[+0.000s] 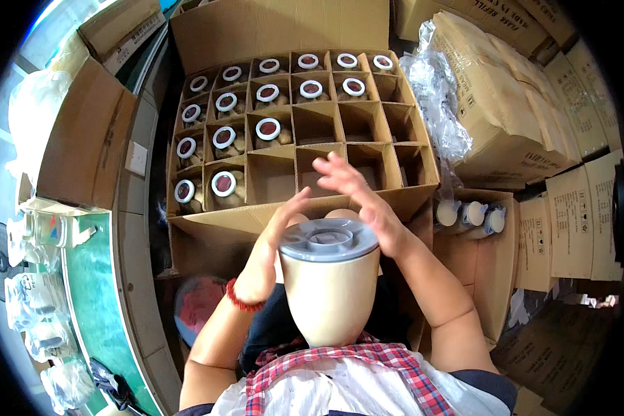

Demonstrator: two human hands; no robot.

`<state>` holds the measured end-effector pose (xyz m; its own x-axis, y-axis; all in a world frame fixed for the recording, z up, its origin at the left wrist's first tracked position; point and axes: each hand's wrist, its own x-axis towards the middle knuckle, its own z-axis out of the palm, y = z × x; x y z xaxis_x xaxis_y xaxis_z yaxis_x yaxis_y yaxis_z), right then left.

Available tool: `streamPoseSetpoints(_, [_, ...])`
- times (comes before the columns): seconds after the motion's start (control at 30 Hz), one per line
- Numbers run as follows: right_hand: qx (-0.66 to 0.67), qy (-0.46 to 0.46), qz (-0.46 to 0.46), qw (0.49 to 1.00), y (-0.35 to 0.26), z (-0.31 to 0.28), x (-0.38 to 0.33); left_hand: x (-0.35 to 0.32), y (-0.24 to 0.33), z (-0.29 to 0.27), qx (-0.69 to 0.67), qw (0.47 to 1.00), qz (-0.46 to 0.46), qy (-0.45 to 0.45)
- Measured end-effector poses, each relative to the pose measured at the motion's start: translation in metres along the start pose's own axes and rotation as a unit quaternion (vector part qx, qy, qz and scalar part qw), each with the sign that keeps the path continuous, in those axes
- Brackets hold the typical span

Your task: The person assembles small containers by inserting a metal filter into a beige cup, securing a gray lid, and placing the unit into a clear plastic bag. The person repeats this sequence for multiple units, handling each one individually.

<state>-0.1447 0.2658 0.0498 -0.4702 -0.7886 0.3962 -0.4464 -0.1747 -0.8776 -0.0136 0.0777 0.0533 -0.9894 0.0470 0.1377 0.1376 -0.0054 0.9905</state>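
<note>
A cream vessel (331,295) with a grey lid (328,240) is held upright close to the body, its narrow lower end set before a checked apron (312,356); by what it is supported from below cannot be told. It is flanked by the two hands at the level of its lid. The left hand (265,249) is placed along the left edge of the rim, its fingers extended and pointed forward, and a red bracelet (245,296) is worn at its wrist. The right hand (369,202) is raised by the right edge, its fingers stretched out loosely above and beyond the lid. Both hands are opened flat, and whether the rim is touched by either palm cannot be told.

Just beyond the vessel, a large divided carton (284,216) is placed with its far flap raised; sixteen flasks with white-ringed tops are stood in its compartments, mostly toward the left and far side. To the right, a smaller box (496,288) is seen with pale-topped items, below a clear plastic bag (433,97) and stacked cartons (509,104). To the left, wrapped items (38,301) are laid on a green-topped table (93,260)
</note>
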Motion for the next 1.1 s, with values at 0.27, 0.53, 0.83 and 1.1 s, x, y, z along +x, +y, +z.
streamPoseSetpoints(0.27, [-0.008, 0.124, 0.166, 0.978, 0.048, -0.012, -0.007, 0.019, 0.038, 0.008, -0.08, 0.994, 0.078, 0.008])
streamPoseSetpoints(0.53, [0.173, 0.062, 0.174, 0.967, 0.005, -0.004, 0.011, 0.022, -0.014, 0.003, -0.074, 0.996, -0.042, 0.012])
streamPoseSetpoints(0.83, [0.155, 0.167, 0.255, 0.94, 0.072, -0.008, 0.032, 0.036, 0.053, 0.002, -0.106, 0.959, 0.229, 0.126])
streamPoseSetpoints(1.1, [-0.024, -0.055, 0.053, 0.997, -0.027, -0.009, 0.014, 0.006, -0.064, 0.004, -0.207, 0.97, -0.109, 0.071])
